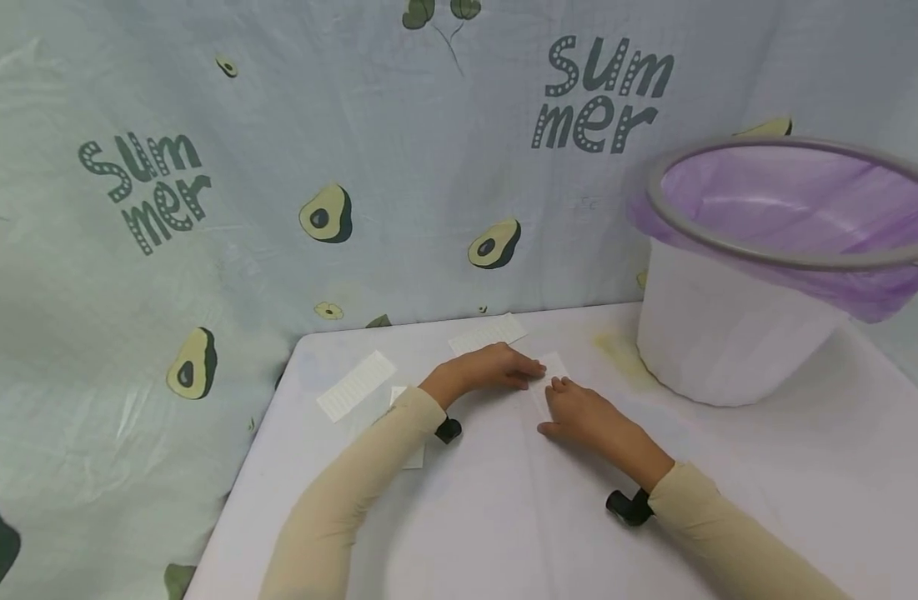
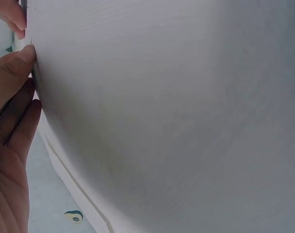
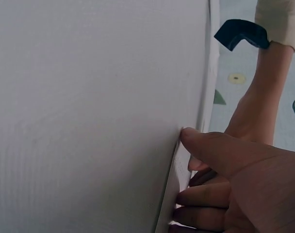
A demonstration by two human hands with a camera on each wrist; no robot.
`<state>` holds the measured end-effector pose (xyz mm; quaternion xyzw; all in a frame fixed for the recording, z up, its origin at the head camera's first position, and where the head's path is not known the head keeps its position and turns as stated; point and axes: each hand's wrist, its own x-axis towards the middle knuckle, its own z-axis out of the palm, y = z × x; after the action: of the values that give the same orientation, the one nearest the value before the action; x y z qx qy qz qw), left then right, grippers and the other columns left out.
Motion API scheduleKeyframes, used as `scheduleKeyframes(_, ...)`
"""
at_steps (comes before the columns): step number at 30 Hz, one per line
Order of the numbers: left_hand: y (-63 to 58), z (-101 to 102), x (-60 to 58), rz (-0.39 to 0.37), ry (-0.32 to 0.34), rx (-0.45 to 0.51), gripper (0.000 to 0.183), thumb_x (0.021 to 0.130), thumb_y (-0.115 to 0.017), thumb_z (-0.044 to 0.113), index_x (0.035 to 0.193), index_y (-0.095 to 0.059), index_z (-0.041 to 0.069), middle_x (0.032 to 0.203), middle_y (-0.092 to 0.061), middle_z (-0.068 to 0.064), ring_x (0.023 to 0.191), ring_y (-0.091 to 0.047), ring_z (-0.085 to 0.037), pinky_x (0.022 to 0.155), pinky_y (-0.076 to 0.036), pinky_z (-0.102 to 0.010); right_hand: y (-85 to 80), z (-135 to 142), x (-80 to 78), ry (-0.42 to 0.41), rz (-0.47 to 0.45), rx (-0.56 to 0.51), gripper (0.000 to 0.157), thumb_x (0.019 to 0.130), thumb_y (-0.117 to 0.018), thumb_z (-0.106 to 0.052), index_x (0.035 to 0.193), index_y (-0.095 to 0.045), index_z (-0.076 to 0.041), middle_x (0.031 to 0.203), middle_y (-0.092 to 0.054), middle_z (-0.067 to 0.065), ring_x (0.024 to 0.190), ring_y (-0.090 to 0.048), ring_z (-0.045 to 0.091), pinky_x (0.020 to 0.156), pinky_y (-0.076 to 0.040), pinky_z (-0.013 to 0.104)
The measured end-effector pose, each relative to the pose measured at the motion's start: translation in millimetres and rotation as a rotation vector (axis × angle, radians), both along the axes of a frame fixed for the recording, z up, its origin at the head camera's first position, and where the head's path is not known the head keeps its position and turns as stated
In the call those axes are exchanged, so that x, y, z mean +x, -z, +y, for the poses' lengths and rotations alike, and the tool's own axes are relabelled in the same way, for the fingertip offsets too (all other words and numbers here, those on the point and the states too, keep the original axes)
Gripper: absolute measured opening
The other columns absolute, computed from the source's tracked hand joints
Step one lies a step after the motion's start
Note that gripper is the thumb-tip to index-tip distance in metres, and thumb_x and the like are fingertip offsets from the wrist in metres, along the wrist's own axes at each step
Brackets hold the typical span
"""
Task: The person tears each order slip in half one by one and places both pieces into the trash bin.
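Observation:
On the white table, a pale paper slip point(image 1: 554, 363) lies between my two hands. My left hand point(image 1: 491, 367) comes in over the table from the left, its index fingertip right at the slip's left edge. The left wrist view shows my left thumb point(image 2: 11, 73) and fingertips along the table surface. My right hand point(image 1: 594, 419) grips the slip by its near part and right side, covering some of it. In the right wrist view, the right thumb point(image 3: 205, 145) meets the end of the slip point(image 3: 174, 187), seen nearly edge-on, with the fingers along its side.
Other lined paper slips lie on the table: one at the left point(image 1: 356, 385), one near the back edge point(image 1: 489, 333), and one partly under the left sleeve point(image 1: 414, 457). A white bin point(image 1: 717, 333) with a purple liner point(image 1: 789, 196) stands at the right. A printed curtain point(image 1: 398, 167) hangs behind.

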<state>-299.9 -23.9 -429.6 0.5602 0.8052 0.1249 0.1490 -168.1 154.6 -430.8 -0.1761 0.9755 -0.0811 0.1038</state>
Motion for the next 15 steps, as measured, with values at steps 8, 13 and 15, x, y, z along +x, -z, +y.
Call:
scheduleKeyframes(8,4.7,1,3.6,0.042,-0.033,0.025,0.039,0.096,-0.071,0.014,0.135,-0.067,0.009,0.136,-0.065,-0.003,0.13,-0.059,-0.012,0.104,-0.043,-0.014,2.3,8,-3.2,-0.034,0.05,-0.014,0.059,0.096,-0.072,-0.03,0.132,-0.056,0.014,0.142,-0.053,0.032,0.134,-0.05,0.045,0.106,-0.046,0.053)
scheduleKeyframes(13,7.2,0,11.7,0.113,-0.038,0.035,0.036,0.096,-0.072,0.015,0.13,-0.07,0.008,0.131,-0.068,-0.004,0.125,-0.063,-0.013,0.102,-0.045,-0.014,5.3,10,-5.2,-0.069,0.063,-0.046,0.054,0.094,-0.074,-0.028,0.127,-0.059,0.013,0.137,-0.056,0.034,0.13,-0.053,0.047,0.103,-0.048,0.055)
scheduleKeyframes(15,7.2,1,14.4,0.163,-0.042,0.039,0.034,0.095,-0.072,0.015,0.128,-0.072,0.008,0.129,-0.069,-0.004,0.122,-0.064,-0.013,0.101,-0.046,-0.015,4.7,11,-6.9,-0.082,0.089,-0.06,0.05,0.092,-0.077,-0.027,0.121,-0.062,0.011,0.131,-0.06,0.033,0.123,-0.058,0.047,0.099,-0.051,0.054)
